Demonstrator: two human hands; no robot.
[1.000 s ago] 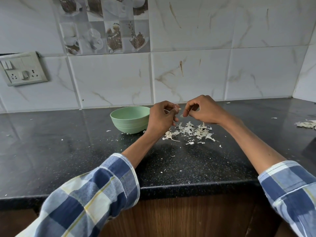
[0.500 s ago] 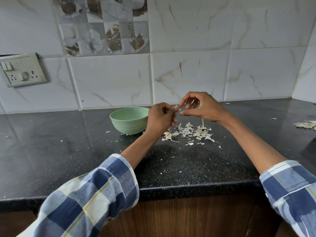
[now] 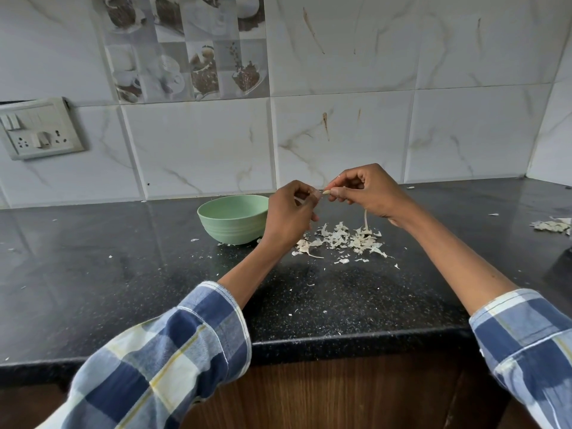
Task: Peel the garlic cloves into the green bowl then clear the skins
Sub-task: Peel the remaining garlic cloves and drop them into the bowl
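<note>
A pale garlic clove (image 3: 326, 191) shows between my two hands, above the black counter. My right hand (image 3: 368, 190) pinches it with thumb and fingertips. My left hand (image 3: 289, 212) has its fingers curled and pinches the clove's other end or its skin; I cannot tell which. A thin strip of skin (image 3: 366, 219) hangs below my right hand. The green bowl (image 3: 232, 219) stands just left of my left hand; its inside is hidden from here. A pile of garlic skins (image 3: 340, 239) lies on the counter under my hands.
A second small heap of skins (image 3: 552, 225) lies at the far right of the black counter (image 3: 123, 274). Tiny flakes are scattered around. A switch and socket plate (image 3: 37, 131) is on the tiled wall at left. The counter's front edge is near me.
Both hands have risen slightly and my right hand has turned on the clove. A strip of skin has come loose and now hangs below my right hand.
</note>
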